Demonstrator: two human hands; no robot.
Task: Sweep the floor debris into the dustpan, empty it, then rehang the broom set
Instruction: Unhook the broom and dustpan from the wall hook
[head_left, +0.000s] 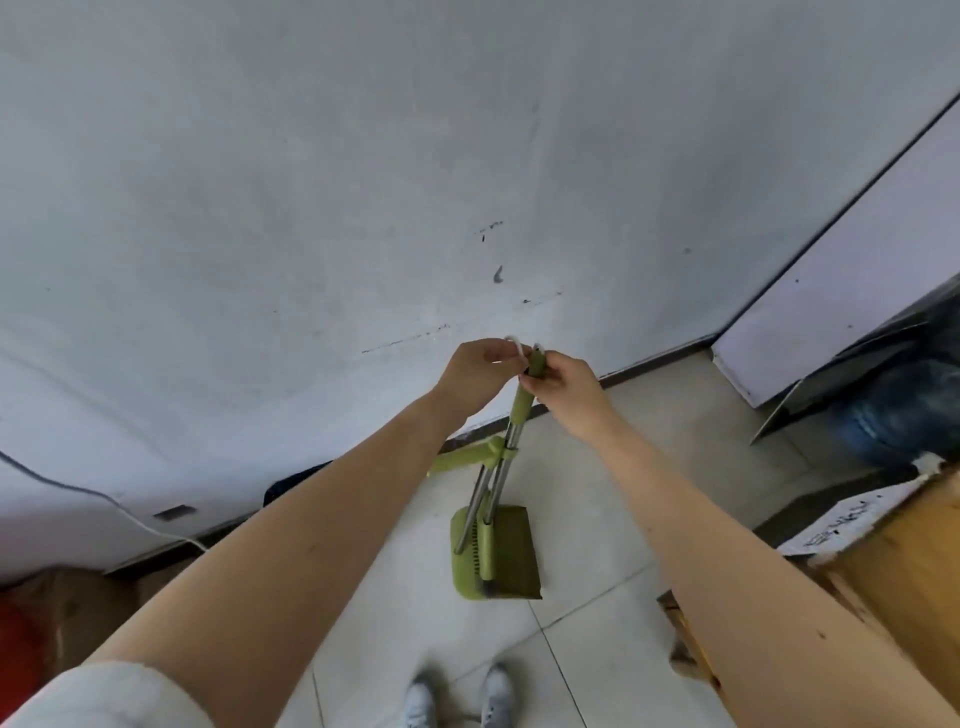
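The left hand (475, 376) pinches a white loop (514, 345) between thumb and fingertips, the other fingers curled. The right hand (563, 387), just beside it, curls its fingers round the top of the green handle (522, 402) of the broom set. Both bare forearms reach forward from the bottom corners of the view.

Nearest, at the bottom edge, are two white shoes (420, 699) on the pale tiled floor (597, 519). A box (883, 571) stands to the right, beside the right arm.

Ahead of the shoes, the green dustpan (511, 553) hangs at the low end of the set, its open side to the right. Whether it touches the tiles cannot be told. Two metal tubes run up from it to the handle, and a second green grip (462, 460) sticks out to the left from a clip between them.

Beyond is the scuffed white wall (311, 182), close behind the hands, with a white cable (104, 501) running down it at left.
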